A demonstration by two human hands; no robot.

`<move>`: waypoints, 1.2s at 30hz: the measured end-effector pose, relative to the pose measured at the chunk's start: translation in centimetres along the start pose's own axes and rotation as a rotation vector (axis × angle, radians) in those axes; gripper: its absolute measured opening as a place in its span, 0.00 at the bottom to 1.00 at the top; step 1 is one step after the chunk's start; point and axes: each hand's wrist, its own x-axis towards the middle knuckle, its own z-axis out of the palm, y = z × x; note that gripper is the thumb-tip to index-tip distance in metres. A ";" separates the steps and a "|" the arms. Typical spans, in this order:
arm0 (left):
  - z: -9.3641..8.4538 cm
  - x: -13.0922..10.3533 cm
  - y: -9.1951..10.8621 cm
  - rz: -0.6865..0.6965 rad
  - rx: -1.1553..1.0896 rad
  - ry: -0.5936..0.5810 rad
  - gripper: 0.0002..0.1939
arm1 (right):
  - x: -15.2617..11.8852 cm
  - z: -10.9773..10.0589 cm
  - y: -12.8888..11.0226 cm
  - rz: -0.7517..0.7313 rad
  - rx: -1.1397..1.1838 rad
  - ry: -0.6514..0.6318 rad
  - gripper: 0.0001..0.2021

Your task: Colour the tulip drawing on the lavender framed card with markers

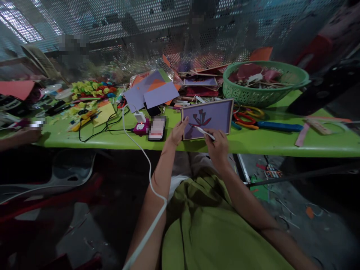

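A purple panel (219, 117) with a thin light wooden frame stands tilted at the front of the green table. Dark and red plant-like shapes show on its face. My left hand (178, 132) grips the panel's left edge, thumb on the front. In my right hand (218, 144) is a white pen (204, 132), pinched between the fingers, its tip over the lower left part of the plant shapes. Whether the tip touches the surface is too small to tell.
Right of the panel lie blue-handled pliers (278, 126) and scissors (244, 120), with a green basket (253, 93) behind. Leftward are a phone (156, 128), a magenta socket block (141, 128), cables and purple sheets (161, 95). Another person's hand (29, 135) is at far left.
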 end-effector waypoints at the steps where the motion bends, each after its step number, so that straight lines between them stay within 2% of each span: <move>1: 0.0 0.1 0.0 0.011 0.030 0.006 0.13 | 0.0 0.0 0.0 -0.002 0.001 -0.014 0.11; 4: 0.2 0.2 -0.1 0.033 0.097 0.025 0.15 | 0.1 0.1 -0.1 -0.009 -0.005 -0.042 0.13; 7: 0.3 0.1 0.0 0.009 0.075 0.018 0.19 | 0.2 0.2 -0.3 -0.016 -0.010 -0.044 0.14; 19: 0.2 0.0 0.0 0.011 0.043 0.033 0.24 | 0.2 0.2 -0.2 -0.031 0.006 -0.027 0.13; 22: 0.3 -0.2 0.1 -0.001 0.053 0.019 0.21 | 0.3 0.2 -0.3 -0.025 -0.016 -0.042 0.13; 27: 0.7 -0.7 0.4 0.022 0.096 0.021 0.09 | 0.2 0.1 -0.3 -0.044 -0.015 -0.028 0.12; 36: 0.6 -0.5 0.2 -0.007 0.084 0.031 0.08 | 0.2 0.2 -0.3 -0.023 -0.021 -0.031 0.14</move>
